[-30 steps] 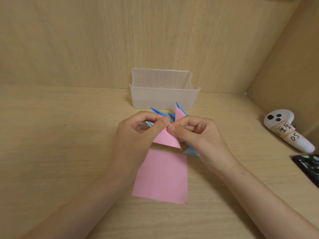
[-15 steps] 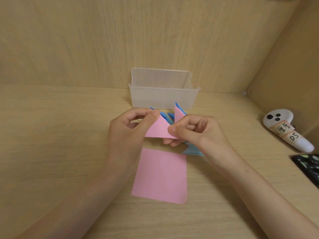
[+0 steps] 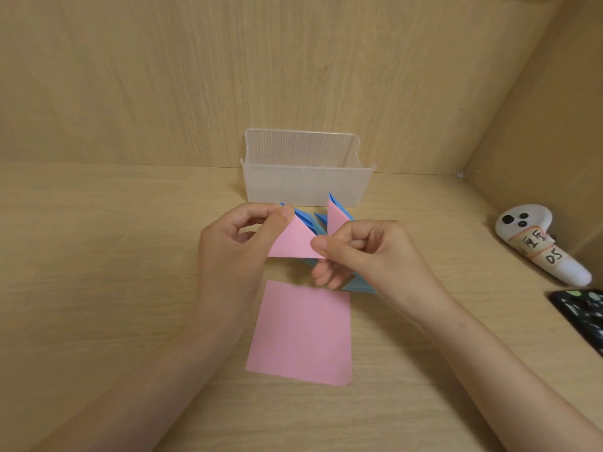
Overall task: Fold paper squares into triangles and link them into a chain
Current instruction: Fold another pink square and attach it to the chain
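The left hand (image 3: 238,252) pinches the upper-left tip of the pink triangle (image 3: 293,244) between thumb and forefinger. The right hand (image 3: 368,256) pinches the triangle's right corner the same way, its other fingers curled beneath. The triangle hangs in the air between them, over the middle of the desk (image 3: 98,256). Its long edge is lowest and runs side to side, from one hand to the other.

The blue chain (image 3: 359,285) lies just beyond the triangle and under the right hand, toward the desk's far edge. One pink point (image 3: 336,220) stands up among the blue ones, right above the right forefinger. Whether the right hand's lower fingers touch the chain I cannot tell.

So the chain lies away from the person and a little to the right — the right hand is the nearer one. Linking probably means carrying the triangle forward and rightward, a tip leading.

A flat pink square (image 3: 300,334) lies unfolded nearer the front edge, below both hands. A clear plastic box (image 3: 306,184) stands behind the chain by the back wall, and a white controller (image 3: 538,243) and a dark device (image 3: 580,318) lie along the right edge.
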The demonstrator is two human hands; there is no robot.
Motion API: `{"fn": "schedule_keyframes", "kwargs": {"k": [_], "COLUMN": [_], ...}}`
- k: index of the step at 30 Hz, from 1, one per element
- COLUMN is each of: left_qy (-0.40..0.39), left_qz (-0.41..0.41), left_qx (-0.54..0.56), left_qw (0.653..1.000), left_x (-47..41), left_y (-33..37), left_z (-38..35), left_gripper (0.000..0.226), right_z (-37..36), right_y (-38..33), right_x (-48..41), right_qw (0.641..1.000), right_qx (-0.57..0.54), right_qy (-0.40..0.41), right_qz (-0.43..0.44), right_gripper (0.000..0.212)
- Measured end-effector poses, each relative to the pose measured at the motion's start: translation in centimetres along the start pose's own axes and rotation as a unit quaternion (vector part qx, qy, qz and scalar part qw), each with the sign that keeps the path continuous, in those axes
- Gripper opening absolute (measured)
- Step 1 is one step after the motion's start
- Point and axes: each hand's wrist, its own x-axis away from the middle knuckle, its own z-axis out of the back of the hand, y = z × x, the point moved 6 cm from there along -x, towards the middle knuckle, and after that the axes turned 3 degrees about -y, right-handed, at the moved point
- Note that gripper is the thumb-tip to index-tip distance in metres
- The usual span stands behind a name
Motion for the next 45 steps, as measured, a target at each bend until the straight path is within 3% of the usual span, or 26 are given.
{"fn": "schedule_keyframes", "kwargs": {"k": [13,18,22,26,34,42,45], "left_qy": [0.004,-0.022,-0.056,-0.104,-0.025,0.019,0.014], "left_qz": [0.015,0.019,0.010,0.000,-0.016,-0.024,-0.019], "left_qx": [-0.002,-0.004,-0.031,-0.042,-0.025,-0.046,-0.072], "left_qw": [1.000,1.000,0.998,0.994,0.999,0.998,0.997], "left_x": [-0.4,-0.7,-0.6,0.0,-1.3,-2.0,-3.2], "left_y": [-0.6,-0.9,-0.9,-0.9,-0.4,-0.2,-0.9], "left_z": [0.3,0.2,-0.3,-1.4,0.4,1.9,2.7], "left_gripper": [0.011,0.012,0.014,0.014,0.011,0.008,0.005], "right_z": [0.4,0.7,0.4,0.3,0.4,1.4,2.2], "right_y": [-0.6,-0.3,-0.2,0.2,0.0,-0.1,-0.3], "right_x": [-0.1,-0.1,-0.3,-0.5,-0.4,-0.5,-0.4], "right_qw": [0.987,0.989,0.997,0.998,0.998,0.986,0.985], "right_qx": [0.139,0.123,0.020,-0.027,0.038,0.147,0.129], "right_qy": [0.034,0.029,0.013,0.011,-0.003,0.042,0.084], "right_qz": [0.071,0.077,0.079,0.052,0.048,0.064,0.079], "right_gripper": [0.029,0.022,0.008,0.007,0.013,0.018,0.017]}}
